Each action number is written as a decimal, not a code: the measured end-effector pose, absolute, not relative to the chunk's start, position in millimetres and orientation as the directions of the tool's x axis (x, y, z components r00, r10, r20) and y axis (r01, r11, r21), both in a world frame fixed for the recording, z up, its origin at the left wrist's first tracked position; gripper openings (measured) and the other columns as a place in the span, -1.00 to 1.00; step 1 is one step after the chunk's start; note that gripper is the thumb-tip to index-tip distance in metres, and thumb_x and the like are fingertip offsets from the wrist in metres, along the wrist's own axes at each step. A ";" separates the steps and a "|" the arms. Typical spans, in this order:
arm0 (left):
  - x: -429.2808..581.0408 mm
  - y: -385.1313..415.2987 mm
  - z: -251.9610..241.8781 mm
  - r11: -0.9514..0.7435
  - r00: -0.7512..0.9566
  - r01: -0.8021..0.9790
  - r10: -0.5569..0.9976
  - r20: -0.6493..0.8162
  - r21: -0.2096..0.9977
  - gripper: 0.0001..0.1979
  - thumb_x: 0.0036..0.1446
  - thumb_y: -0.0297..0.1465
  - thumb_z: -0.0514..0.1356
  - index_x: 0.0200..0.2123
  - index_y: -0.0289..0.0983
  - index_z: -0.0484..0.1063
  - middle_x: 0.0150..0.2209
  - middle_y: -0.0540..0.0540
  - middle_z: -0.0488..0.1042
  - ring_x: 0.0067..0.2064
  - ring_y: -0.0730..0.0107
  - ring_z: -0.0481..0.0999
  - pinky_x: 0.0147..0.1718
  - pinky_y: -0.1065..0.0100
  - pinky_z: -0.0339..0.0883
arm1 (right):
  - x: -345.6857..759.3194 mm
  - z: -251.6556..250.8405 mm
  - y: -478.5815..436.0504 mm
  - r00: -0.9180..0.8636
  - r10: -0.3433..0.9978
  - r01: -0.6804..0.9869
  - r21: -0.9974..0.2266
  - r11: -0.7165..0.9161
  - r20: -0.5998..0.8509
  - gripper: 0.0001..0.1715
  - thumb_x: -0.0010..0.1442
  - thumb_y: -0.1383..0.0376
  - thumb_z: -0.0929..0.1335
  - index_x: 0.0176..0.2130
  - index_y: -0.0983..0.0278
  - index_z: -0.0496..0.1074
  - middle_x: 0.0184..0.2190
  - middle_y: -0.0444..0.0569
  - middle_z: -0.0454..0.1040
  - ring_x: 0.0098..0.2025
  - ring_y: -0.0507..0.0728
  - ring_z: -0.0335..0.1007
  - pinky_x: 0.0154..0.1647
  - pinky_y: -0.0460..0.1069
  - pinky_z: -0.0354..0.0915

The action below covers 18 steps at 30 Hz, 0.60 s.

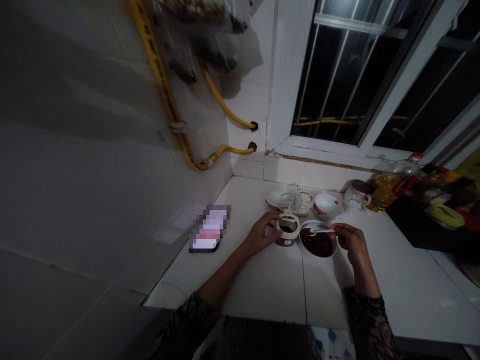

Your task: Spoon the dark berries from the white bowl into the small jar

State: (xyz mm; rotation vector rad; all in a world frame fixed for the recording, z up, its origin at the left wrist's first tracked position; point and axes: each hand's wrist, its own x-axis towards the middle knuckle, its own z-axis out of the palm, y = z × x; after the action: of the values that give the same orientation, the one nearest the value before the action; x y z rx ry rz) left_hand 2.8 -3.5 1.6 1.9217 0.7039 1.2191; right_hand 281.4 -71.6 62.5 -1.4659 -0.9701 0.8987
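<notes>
My left hand (pixel 264 233) is closed around the side of a small seasoning jar (pixel 288 234) with a white rim, a raised clear lid and dark contents. Just right of the jar stands a bowl (pixel 336 250) holding a dark reddish-brown mixture. Between the fingers of my right hand (pixel 350 240) is the handle of a small white spoon (pixel 323 231); its tip is over the bowl, at the mixture. I cannot tell whether the spoon carries anything.
A phone (pixel 210 228) lies at the left by the tiled wall. Behind the jar are another seasoning jar (pixel 304 202) and a white bowl (pixel 328 205). An oil bottle (pixel 383 192) and a black rack (pixel 410 220) stand at the right. Yellow pipes (pixel 159 75) run along the wall.
</notes>
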 end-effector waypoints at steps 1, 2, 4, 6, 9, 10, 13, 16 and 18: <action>2.7 -3.4 1.5 -0.574 0.398 0.058 0.764 0.509 0.817 -0.71 0.15 -0.29 0.26 -0.06 -0.21 0.42 0.05 -0.20 0.44 0.09 0.16 0.46 -0.11 0.27 0.43 | 280.4 63.7 -72.0 0.385 0.923 0.067 -0.997 -0.043 -0.014 -0.73 -0.24 0.17 0.42 -0.50 0.30 0.51 -0.72 -0.10 0.41 -0.74 -0.09 -0.13 -0.68 -0.09 -0.28; 2.8 -3.3 1.4 -0.576 0.397 0.056 0.762 0.511 0.815 -0.71 0.15 -0.29 0.26 -0.06 -0.21 0.41 0.05 -0.20 0.44 0.09 0.15 0.46 -0.12 0.27 0.43 | 278.8 65.1 -72.2 0.395 0.919 0.044 -0.999 -0.028 -0.008 -0.73 -0.24 0.17 0.42 -0.49 0.30 0.50 -0.72 -0.11 0.40 -0.74 -0.10 -0.14 -0.68 -0.09 -0.28; 3.0 -2.8 1.0 -0.580 0.397 0.051 0.759 0.517 0.813 -0.70 0.14 -0.30 0.26 -0.06 -0.21 0.41 0.05 -0.21 0.44 0.09 0.15 0.46 -0.13 0.27 0.44 | 273.2 67.8 -72.8 0.414 0.910 0.009 -1.000 0.010 0.013 -0.72 -0.24 0.16 0.43 -0.48 0.29 0.50 -0.71 -0.13 0.40 -0.74 -0.11 -0.16 -0.68 -0.09 -0.28; 3.3 -2.4 0.7 -0.581 0.395 0.048 0.758 0.519 0.812 -0.71 0.14 -0.30 0.26 -0.06 -0.21 0.41 0.04 -0.21 0.45 0.09 0.15 0.46 -0.13 0.27 0.44 | 264.2 69.9 -73.7 0.427 0.903 0.004 -0.998 0.058 0.054 -0.70 -0.21 0.14 0.44 -0.45 0.29 0.49 -0.69 -0.14 0.40 -0.73 -0.10 -0.12 -0.69 -0.09 -0.24; 3.1 -2.4 0.7 -0.578 0.401 0.043 0.757 0.516 0.815 -0.71 0.14 -0.30 0.26 -0.06 -0.21 0.41 0.06 -0.22 0.44 0.10 0.15 0.45 -0.12 0.27 0.44 | 246.0 70.2 -76.2 0.435 0.886 0.066 -0.987 0.146 0.160 -0.67 -0.08 0.09 0.42 -0.38 0.28 0.49 -0.64 -0.14 0.42 -0.71 -0.07 -0.03 -0.69 -0.10 -0.13; 2.9 -2.4 0.9 -0.575 0.403 0.044 0.758 0.512 0.817 -0.70 0.14 -0.30 0.26 -0.05 -0.21 0.41 0.07 -0.21 0.44 0.10 0.15 0.45 -0.11 0.27 0.44 | 239.7 69.4 -77.3 0.432 0.876 0.118 -0.977 0.178 0.212 -0.68 -0.01 0.07 0.40 -0.36 0.28 0.49 -0.63 -0.14 0.42 -0.70 -0.06 0.01 -0.69 -0.10 -0.08; 2.1 -2.6 1.5 -0.565 0.407 0.057 0.766 0.498 0.823 -0.70 0.14 -0.28 0.26 -0.05 -0.20 0.41 0.06 -0.19 0.44 0.09 0.16 0.45 -0.11 0.26 0.44 | 223.6 65.1 -80.0 0.305 0.843 0.409 -0.861 0.304 0.442 -0.71 0.18 0.10 0.31 -0.31 0.24 0.49 -0.53 -0.08 0.51 -0.58 0.04 0.29 -0.57 -0.07 0.21; 2.0 -2.5 1.5 -0.560 0.410 0.059 0.768 0.491 0.827 -0.69 0.14 -0.28 0.26 -0.05 -0.20 0.41 0.05 -0.18 0.45 0.09 0.16 0.44 -0.11 0.27 0.43 | 215.8 60.7 -81.5 -0.030 0.795 0.637 -0.601 0.483 0.606 -0.73 0.26 0.20 0.25 -0.26 0.21 0.52 -0.36 0.01 0.60 -0.33 0.14 0.51 -0.28 0.01 0.40; 2.2 -2.5 1.3 -0.559 0.410 0.058 0.769 0.491 0.827 -0.69 0.14 -0.28 0.26 -0.04 -0.20 0.41 0.05 -0.19 0.45 0.09 0.16 0.44 -0.11 0.26 0.42 | 216.8 59.4 -82.5 -0.130 0.763 0.666 -0.514 0.541 0.634 -0.73 0.27 0.25 0.24 -0.22 0.21 0.52 -0.31 0.03 0.61 -0.29 0.15 0.54 -0.23 0.02 0.42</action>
State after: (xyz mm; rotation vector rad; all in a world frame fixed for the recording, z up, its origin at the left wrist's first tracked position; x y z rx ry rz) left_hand 2.2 -2.5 1.3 1.9118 0.7054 1.1947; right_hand 216.8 -82.5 59.4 -1.1746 -1.8492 0.1300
